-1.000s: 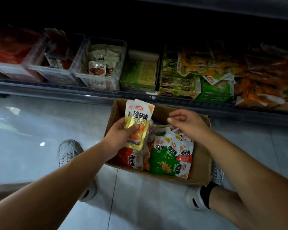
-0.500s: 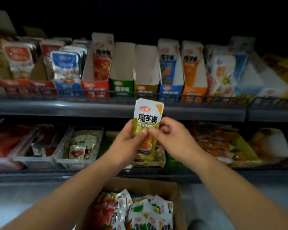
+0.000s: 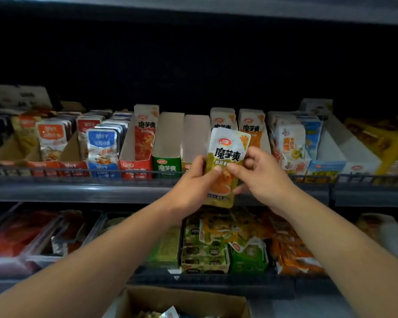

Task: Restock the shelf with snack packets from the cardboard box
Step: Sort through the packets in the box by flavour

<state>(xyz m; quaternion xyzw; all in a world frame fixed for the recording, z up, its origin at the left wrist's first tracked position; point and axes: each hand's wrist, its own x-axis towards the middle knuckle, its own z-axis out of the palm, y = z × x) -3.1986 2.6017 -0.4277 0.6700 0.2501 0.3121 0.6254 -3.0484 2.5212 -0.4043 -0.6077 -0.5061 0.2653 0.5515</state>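
Both hands hold a yellow-and-white snack packet upright in front of the upper shelf. My left hand grips its left edge with the thumb on the front. My right hand pinches its right edge. The packet hangs just before two display cartons on the shelf whose slots show bare cardboard, a green carton and a yellow carton. The cardboard box sits at the bottom edge, with a few packets showing inside.
Upright packets in red, blue and orange cartons line the upper shelf behind a low wire rail. The lower shelf holds clear bins and piled green and orange packets. A dark shelf underside spans the top.
The view tilted up from the box to the shelves. My right hand joined the left on the packet, and both lifted it to the upper shelf's cartons.
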